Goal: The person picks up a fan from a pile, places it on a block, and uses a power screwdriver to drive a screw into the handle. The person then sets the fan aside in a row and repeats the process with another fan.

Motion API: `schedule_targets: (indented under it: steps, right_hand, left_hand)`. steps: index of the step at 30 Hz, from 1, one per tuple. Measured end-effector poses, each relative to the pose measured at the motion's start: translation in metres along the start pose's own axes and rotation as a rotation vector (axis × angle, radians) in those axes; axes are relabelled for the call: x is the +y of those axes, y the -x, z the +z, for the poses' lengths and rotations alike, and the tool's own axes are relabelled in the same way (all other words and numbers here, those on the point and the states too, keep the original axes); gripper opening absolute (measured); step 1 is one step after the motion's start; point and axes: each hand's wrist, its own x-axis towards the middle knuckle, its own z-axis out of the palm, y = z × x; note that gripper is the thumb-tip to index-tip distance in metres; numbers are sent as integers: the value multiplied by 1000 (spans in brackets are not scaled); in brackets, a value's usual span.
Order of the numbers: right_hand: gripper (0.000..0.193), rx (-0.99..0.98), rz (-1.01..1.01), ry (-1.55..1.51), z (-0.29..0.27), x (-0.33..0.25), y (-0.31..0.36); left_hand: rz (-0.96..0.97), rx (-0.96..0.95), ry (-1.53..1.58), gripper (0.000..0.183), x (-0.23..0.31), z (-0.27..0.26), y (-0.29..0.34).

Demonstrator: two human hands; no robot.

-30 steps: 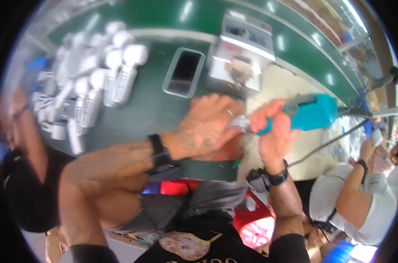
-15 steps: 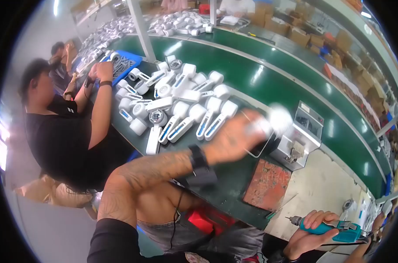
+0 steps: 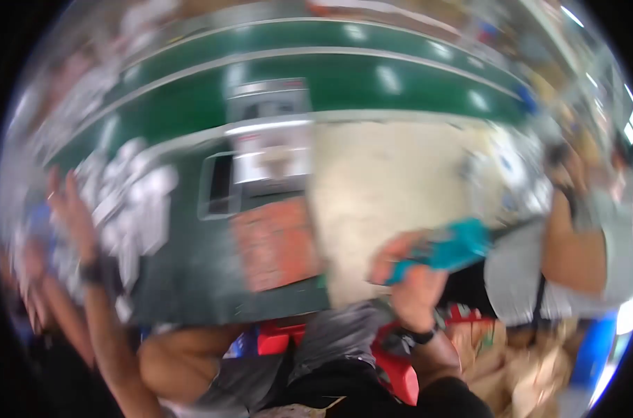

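Note:
The whole view is smeared by motion. My left hand [image 3: 74, 212] is raised at the far left with its fingers apart, and nothing shows in it. Right by it lies a pile of white plastic housings [image 3: 146, 202] with round heads and handles. In my right hand [image 3: 417, 289] is a teal electric screwdriver [image 3: 452, 247], held over the pale board's near edge, its body pointing up to the right. My fingers wrap round its left end, and its tip is not clear.
A red, worn mat [image 3: 275, 244] lies on the dark bench [image 3: 191, 279]. Behind it stand a silver metal device [image 3: 271, 150] and a dark phone-like slab [image 3: 221, 184]. Beyond runs a green conveyor [image 3: 372, 76]. White parts in clear plastic [image 3: 508, 174] and a co-worker [image 3: 574, 251] are at right.
My view has swung to the right. My left hand, which held a white part near the metal device, is now beside the pile with its fingers apart. The screwdriver stays in my right hand.

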Motion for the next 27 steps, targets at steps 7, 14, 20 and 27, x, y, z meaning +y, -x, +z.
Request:
schedule_targets:
  steps: [7,14,20,27]
  right_hand:
    - [74,194,70,109,-33,-46,-7]
    - [61,26,164,388,-75,-78,-2]
    - [57,101,146,210,-89,-93,18]
    - [54,91,30,406,-95,-66,6]
  left_hand:
    - [126,-726,1205,25,439,47,9]
    - [231,-1188,977,63,691,101,77]
    - [62,-1240,933,55,745,107,122]
    - [350,-846,1164,29,607,83,91]
